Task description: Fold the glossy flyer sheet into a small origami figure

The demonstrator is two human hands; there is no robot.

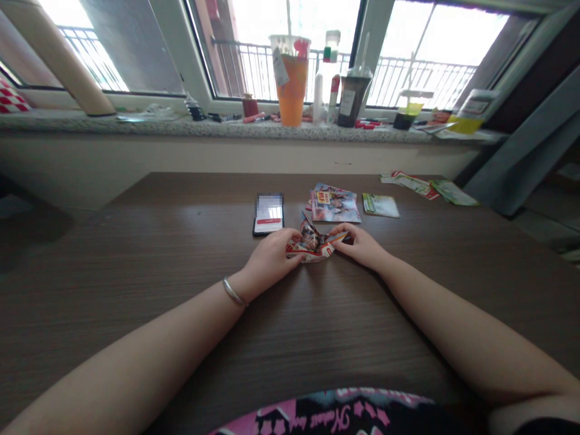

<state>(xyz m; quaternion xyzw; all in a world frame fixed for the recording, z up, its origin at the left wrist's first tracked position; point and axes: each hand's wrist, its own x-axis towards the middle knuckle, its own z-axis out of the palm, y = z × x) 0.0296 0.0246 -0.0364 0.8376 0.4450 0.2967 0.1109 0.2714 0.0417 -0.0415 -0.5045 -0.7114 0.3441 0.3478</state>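
Both hands hold a crumpled, partly folded sheet of glossy printed paper, dark in the middle with red and white edges. My left hand, with a silver bangle at the wrist, pinches its left side. The right side is pinched between the thumb and fingers of my right hand. Just behind my left hand lies a phone with a lit screen. Beyond the paper rests a small pile of colourful printed leaflets. A green and white stack of cards or paper lies to their right.
Red, white and green printed strips lie at the table's back right edge. On the granite windowsill stand a tall orange drink cup, a dark lidded cup, small bottles and pens. A brown wooden table spans the view.
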